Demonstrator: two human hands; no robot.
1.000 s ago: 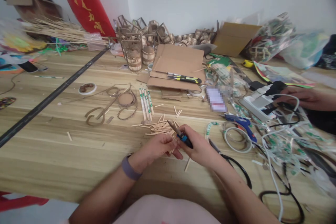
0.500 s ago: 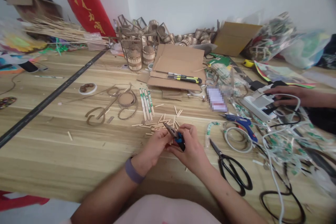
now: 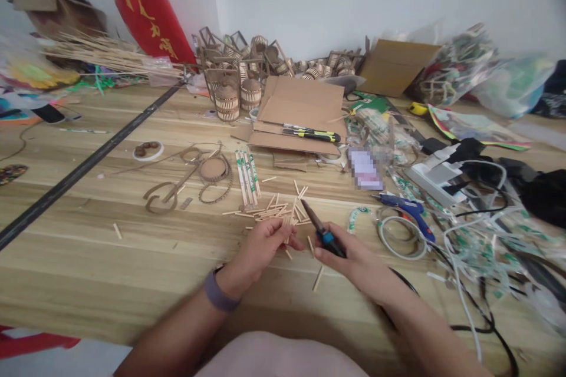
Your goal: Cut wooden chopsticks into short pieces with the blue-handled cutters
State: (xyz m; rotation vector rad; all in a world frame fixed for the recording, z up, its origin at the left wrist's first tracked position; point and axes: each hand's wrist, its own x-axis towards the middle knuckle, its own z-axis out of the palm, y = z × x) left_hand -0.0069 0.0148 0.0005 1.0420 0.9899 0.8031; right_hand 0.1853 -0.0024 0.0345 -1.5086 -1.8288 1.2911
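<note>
My left hand (image 3: 264, 248) is closed on several short wooden sticks (image 3: 288, 222), pinched between thumb and fingers just in front of a loose pile. That pile of cut sticks (image 3: 270, 210) lies spread on the wooden table (image 3: 132, 288). In my right hand (image 3: 349, 253) is a pair of pliers (image 3: 325, 234) with dark jaws and blue-and-black handles, its tip pointing up and left over the sticks. The jaws look closed. Beyond the pile stand out several paper-wrapped sticks (image 3: 247, 177) lying side by side.
A blue glue gun (image 3: 411, 212), a white tape roll (image 3: 402, 237), tangled cables and a white power strip (image 3: 435, 179) crowd the right. Cardboard sheets (image 3: 300, 106) with utility knives lie ahead, small slatted buckets (image 3: 227, 105) behind. My right forearm covers most of the scissors.
My right hand has moved right with the pliers, away from my left hand, which keeps the sticks. Another person's hand at the power strip has left the view.
</note>
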